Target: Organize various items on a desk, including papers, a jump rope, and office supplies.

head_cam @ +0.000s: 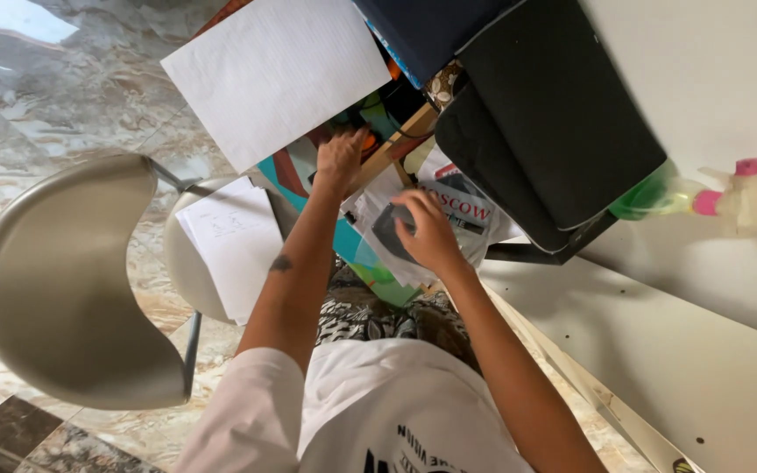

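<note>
A pile of papers and colourful prints (370, 254) lay before the person. The right hand (429, 229) rested on the pile, fingers curled over a dark grey card (389, 229) there. The left hand (340, 161), just beyond the pile's far edge, pressed a wooden strip (393, 149), fingers bent; whether it gripped the strip was unclear.
</note>
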